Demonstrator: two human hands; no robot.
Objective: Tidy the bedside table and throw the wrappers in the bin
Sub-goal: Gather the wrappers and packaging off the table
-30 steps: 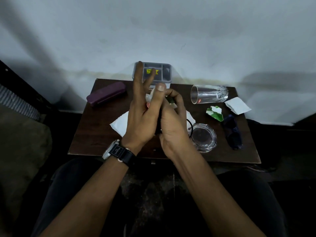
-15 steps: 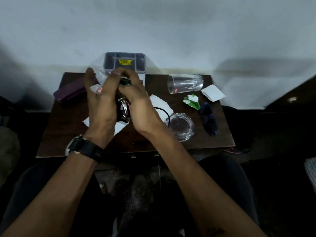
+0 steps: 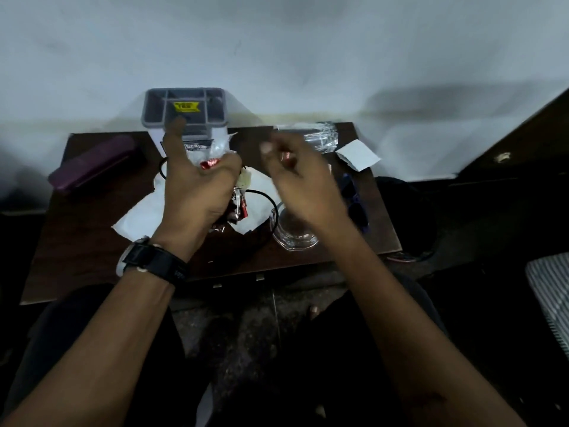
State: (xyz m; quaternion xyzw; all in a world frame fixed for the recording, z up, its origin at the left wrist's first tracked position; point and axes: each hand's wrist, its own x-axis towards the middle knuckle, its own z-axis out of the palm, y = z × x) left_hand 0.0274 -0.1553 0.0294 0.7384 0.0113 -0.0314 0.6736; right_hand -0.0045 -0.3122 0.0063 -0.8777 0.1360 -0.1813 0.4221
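In the head view, the bedside table (image 3: 77, 241) is seen from above against a pale wall, with both hands raised over its middle. A crumpled bundle of wrappers (image 3: 238, 208), red and silver foil, is gripped in the left hand (image 3: 197, 192). The fingers are curled round it, while the forefinger is held straight toward the grey organiser tray (image 3: 184, 109) at the back edge. Foil is seen spilling out above and below the fist, so the bundle's long axis is judged to run toward and away from the person.

The right hand (image 3: 298, 180) is smeared by motion just to the right of the left hand and apart from it. Its fingers are curled and a reddish speck shows among them, but whether anything is pinched cannot be told.

A white paper scrap (image 3: 357, 155) lies at the far right of the table, beyond the right hand and beside a glass tumbler (image 3: 320, 138) lying on its side. If the scrap counts as rubbish, it is judged best reached by the right hand, which is nearer. A glass ashtray (image 3: 294, 238) sits under the right wrist. No bin is shown, so the direction of the carry cannot be judged.
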